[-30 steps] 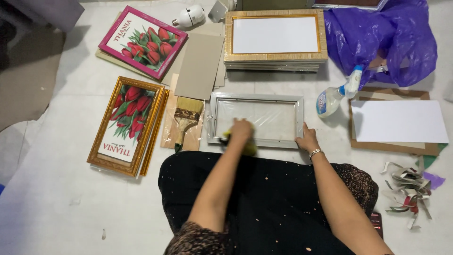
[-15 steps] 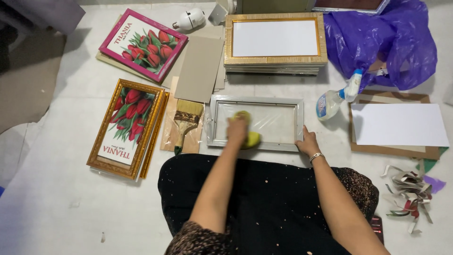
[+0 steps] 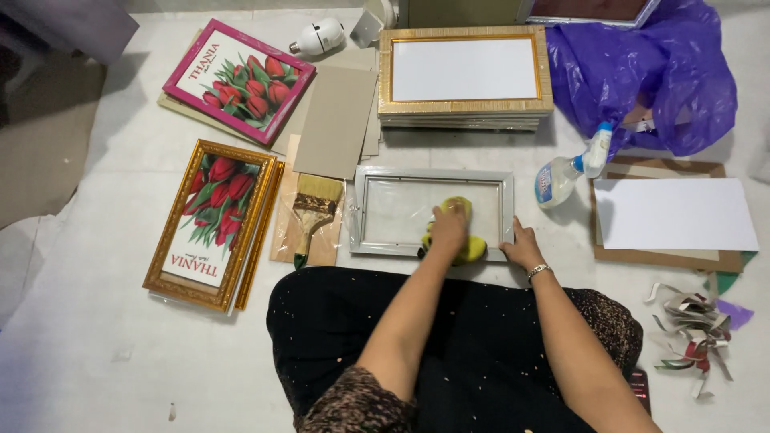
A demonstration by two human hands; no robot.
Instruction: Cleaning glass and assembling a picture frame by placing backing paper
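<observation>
A silver picture frame [image 3: 365, 210] with a glass pane lies flat on the white floor in front of my knees. My left hand [image 3: 451, 224] presses a yellow cloth [image 3: 475, 250] onto the right part of the glass. My right hand [image 3: 521, 247] grips the frame's near right corner, and a bracelet is on that wrist. My black-clad lap fills the bottom middle of the view.
Left of the frame are a paint brush [image 3: 314, 210] on cardboard and a gold tulip picture [image 3: 210, 220]; a pink one [image 3: 239, 80] lies behind. A stack of gold frames [image 3: 385, 76], spray bottle [image 3: 561, 176], purple bag [image 3: 642, 72], white sheet [image 3: 674, 212] and paper scraps [image 3: 690, 329] lie around.
My left hand has slid the yellow cloth to the right across the glass. My right hand has stayed on the frame's corner.
</observation>
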